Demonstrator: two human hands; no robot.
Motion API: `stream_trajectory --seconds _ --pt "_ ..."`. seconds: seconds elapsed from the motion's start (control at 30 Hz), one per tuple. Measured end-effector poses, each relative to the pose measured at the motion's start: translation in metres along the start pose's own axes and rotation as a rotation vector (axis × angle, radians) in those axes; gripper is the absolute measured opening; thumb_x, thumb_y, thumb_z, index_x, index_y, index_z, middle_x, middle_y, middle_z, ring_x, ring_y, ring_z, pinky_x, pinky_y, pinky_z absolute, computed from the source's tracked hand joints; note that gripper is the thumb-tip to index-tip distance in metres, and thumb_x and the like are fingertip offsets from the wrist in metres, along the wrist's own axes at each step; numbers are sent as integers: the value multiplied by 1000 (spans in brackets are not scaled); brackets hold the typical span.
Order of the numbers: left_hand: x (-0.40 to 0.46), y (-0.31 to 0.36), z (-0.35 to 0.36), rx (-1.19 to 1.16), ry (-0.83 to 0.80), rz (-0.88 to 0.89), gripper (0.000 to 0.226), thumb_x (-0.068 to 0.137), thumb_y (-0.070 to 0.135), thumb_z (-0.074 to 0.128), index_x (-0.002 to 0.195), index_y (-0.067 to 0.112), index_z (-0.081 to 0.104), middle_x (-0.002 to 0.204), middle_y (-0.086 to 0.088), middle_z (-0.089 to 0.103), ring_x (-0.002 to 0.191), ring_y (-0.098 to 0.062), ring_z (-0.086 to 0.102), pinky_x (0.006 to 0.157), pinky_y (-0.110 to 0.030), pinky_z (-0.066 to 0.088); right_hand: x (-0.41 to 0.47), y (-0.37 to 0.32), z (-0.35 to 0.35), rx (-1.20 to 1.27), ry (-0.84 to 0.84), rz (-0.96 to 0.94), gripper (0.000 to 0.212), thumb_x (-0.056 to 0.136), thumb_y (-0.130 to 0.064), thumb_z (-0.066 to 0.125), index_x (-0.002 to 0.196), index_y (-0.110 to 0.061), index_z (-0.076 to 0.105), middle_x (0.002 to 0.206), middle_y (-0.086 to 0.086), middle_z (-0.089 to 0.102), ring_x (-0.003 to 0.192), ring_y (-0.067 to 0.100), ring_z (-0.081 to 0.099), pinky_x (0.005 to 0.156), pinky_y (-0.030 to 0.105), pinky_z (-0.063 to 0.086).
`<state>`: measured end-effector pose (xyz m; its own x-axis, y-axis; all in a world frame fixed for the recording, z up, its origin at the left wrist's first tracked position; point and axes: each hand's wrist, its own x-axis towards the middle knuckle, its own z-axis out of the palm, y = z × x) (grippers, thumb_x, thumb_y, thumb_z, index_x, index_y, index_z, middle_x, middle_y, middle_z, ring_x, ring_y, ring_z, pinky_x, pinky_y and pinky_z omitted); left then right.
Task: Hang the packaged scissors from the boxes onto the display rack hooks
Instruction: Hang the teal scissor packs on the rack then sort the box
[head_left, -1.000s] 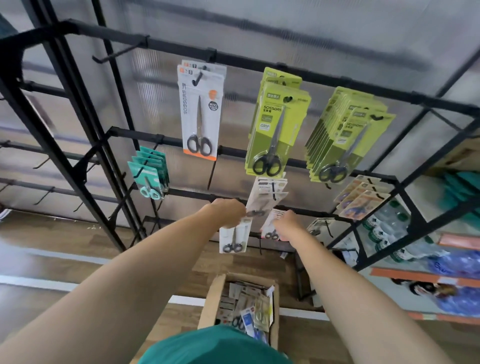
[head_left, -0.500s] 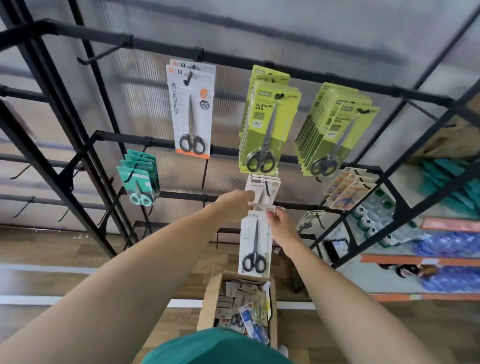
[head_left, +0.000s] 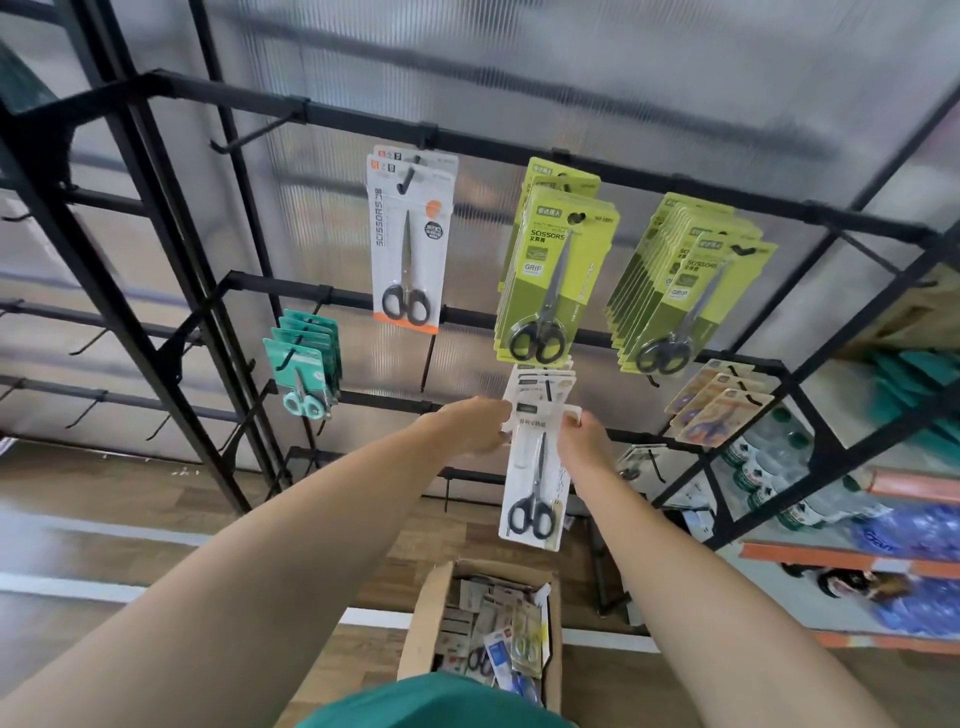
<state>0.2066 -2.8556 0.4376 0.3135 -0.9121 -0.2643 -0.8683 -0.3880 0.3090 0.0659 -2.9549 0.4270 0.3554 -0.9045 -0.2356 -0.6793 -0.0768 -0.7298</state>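
A white pack of black-handled scissors (head_left: 534, 486) hangs upright between my hands, its top at the hook that carries several like packs (head_left: 543, 387). My left hand (head_left: 475, 426) pinches the pack's top left corner. My right hand (head_left: 584, 436) pinches its top right edge. Below, an open cardboard box (head_left: 428, 623) on the floor holds several mixed scissor packs. The black display rack (head_left: 363, 117) carries white-and-orange packs (head_left: 410, 244), two rows of green packs (head_left: 558, 275) and teal packs (head_left: 306, 358).
Bare hooks stick out of the rack bars at left (head_left: 249, 136). Tan packs (head_left: 719, 405) hang at right. Behind the rack's right side lie water bottles (head_left: 769, 467) and blue wrapped goods (head_left: 914, 535). The floor is wood with a white stripe.
The white pack went from tilted low at my left hand to upright at the hook. Both hands rose and now pinch its top corners. The view shifted slightly.
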Motion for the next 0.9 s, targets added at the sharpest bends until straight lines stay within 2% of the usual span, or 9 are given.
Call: stream_trajectory --seconds 0.27,0.37,0.47,0.53,0.6,0.67,0.77,0.8,0.9 --pt "0 -1 3 -19 -4 -28 45 99 28 56 141 17 44 133 -7 59 115 -28 60 93 -40 49 2 1 0 -63 75 -27 30 107 -27 37 117 -4 55 118 17 62 103 34 58 75 32 37" --pt "0 -3 5 -11 -6 -26 43 98 29 56 139 18 46 130 -5 61 110 -26 62 93 -40 51 8 -2 -2 -120 64 19 35 107 -29 37 125 -6 54 124 16 61 110 35 59 77 33 41" --pt "2 -6 7 1 -13 -6 38 98 31 55 134 18 50 127 -5 62 106 -25 63 91 -41 53 11 -6 -2 -117 -18 151 50 105 -33 40 145 -3 35 138 18 53 121 36 55 81 34 42" --pt "5 -7 9 29 -17 1 39 98 35 54 132 18 51 128 -5 62 107 -26 62 92 -42 52 6 -5 -1 -79 -77 210 61 100 -28 50 149 -3 24 143 17 48 123 36 54 87 37 47" --pt "6 -8 14 32 -30 -21 41 97 38 54 133 18 51 128 -6 61 109 -28 61 92 -44 52 -1 0 4 -56 -130 175 61 96 -23 55 147 -4 26 143 15 48 123 34 54 90 37 49" --pt "6 -10 24 21 -42 -26 42 98 37 53 133 16 49 127 -7 60 110 -30 60 90 -43 51 -5 17 14 -97 -208 123 55 94 -25 57 142 -9 34 139 10 51 119 31 55 89 35 47" --pt "2 -14 43 28 -71 -3 41 98 29 52 136 16 50 121 -7 61 105 -28 60 86 -39 52 -24 38 22 -237 -293 43 30 94 -32 57 118 -16 47 103 2 56 91 20 58 75 30 41" --pt "2 -16 51 24 -95 2 41 98 28 51 137 16 50 122 -7 61 107 -28 60 89 -39 51 -34 44 24 -274 -304 21 28 95 -33 56 117 -16 49 102 2 55 91 19 59 75 29 39" --pt "-1 -17 78 30 -172 14 41 98 28 52 135 10 51 130 -12 58 115 -32 57 97 -42 48 -64 66 27 -304 -334 27 53 98 -31 55 146 -15 39 143 8 49 128 27 51 96 33 42"
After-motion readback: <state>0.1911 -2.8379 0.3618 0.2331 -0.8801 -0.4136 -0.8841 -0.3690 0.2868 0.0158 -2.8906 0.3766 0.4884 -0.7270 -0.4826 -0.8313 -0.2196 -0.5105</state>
